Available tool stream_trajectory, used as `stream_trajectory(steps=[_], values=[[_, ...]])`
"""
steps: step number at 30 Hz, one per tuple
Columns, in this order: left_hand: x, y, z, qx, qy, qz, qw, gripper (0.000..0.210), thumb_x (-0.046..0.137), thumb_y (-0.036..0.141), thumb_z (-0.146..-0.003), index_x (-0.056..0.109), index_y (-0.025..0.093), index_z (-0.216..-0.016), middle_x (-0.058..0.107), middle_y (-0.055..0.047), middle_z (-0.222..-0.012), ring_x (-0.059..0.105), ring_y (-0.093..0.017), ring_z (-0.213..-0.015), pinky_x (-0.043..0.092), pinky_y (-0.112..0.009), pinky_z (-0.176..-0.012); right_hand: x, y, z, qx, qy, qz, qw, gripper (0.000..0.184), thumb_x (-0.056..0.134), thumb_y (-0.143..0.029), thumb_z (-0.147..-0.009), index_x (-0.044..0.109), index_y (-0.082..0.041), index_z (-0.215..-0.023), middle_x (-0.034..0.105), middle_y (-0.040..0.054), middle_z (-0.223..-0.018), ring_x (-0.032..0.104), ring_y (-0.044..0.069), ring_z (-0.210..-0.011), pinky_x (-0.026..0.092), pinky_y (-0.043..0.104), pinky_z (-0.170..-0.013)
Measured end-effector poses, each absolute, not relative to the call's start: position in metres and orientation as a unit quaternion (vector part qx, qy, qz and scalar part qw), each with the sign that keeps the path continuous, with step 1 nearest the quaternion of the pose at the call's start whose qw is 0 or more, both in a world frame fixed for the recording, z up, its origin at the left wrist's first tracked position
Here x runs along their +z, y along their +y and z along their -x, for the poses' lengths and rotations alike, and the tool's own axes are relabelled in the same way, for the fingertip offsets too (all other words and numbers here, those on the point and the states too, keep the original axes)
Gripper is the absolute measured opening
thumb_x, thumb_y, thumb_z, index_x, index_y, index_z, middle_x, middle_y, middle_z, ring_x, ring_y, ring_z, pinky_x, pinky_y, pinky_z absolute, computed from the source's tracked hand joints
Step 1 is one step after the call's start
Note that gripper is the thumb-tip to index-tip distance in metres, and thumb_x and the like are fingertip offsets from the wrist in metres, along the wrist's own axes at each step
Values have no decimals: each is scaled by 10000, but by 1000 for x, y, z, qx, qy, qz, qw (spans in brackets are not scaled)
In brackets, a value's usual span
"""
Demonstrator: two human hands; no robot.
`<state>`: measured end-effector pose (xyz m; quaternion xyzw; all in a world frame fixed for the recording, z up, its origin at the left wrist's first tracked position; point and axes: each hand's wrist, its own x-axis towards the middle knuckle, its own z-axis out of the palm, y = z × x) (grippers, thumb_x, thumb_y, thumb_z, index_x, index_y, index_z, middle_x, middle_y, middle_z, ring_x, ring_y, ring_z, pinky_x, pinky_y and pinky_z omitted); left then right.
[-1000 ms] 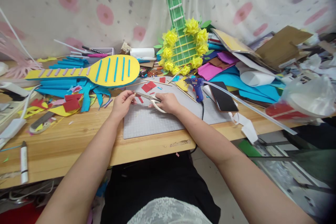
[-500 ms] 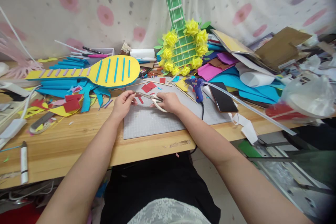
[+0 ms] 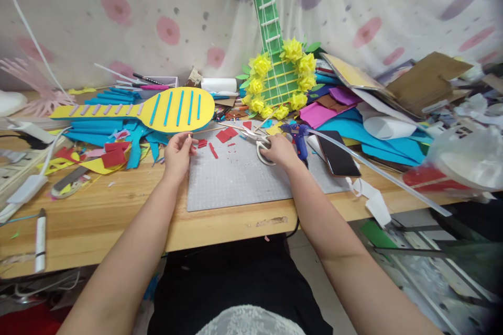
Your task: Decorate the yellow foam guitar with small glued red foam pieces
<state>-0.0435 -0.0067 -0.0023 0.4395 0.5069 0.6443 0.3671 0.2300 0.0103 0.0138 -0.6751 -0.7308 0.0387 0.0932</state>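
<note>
Centre of frame: right hand (image 3: 280, 151) gripped scissors (image 3: 262, 154) above grey cutting mat (image 3: 236, 186). Left-centre: left hand (image 3: 177, 153) pinched a small pale piece (image 3: 189, 136), details unclear. Red scraps (image 3: 227, 135) lay between the hands. Right of centre: blue glue gun (image 3: 301, 141), then black phone (image 3: 337, 153). Upper centre: green guitar shape (image 3: 269, 15) stood tilted, ringed by yellow flowers (image 3: 293, 50).
</note>
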Motion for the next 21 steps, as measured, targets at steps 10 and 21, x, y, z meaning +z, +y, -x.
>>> stream_trajectory(steps=[10,21], values=[[-6,-4,46,676,505,-413,342,143,587,264,-769,485,164,-779,620,8,-636,513,-65,-437,439,-184,-452,21,9,-218,43,-722,640,260,148,574,-252,-770,629,-174,-883,607,80,-988,557,193,-903,411,301,-791],[13,-2,63,744,533,-281,287,111,510,231,-819,415,190,-778,544,67,-555,451,-49,-397,416,-166,-431,8,37,-149,144,-785,563,216,140,551,-271,-801,661,-198,-847,603,46,-915,546,164,-861,400,274,-761]])
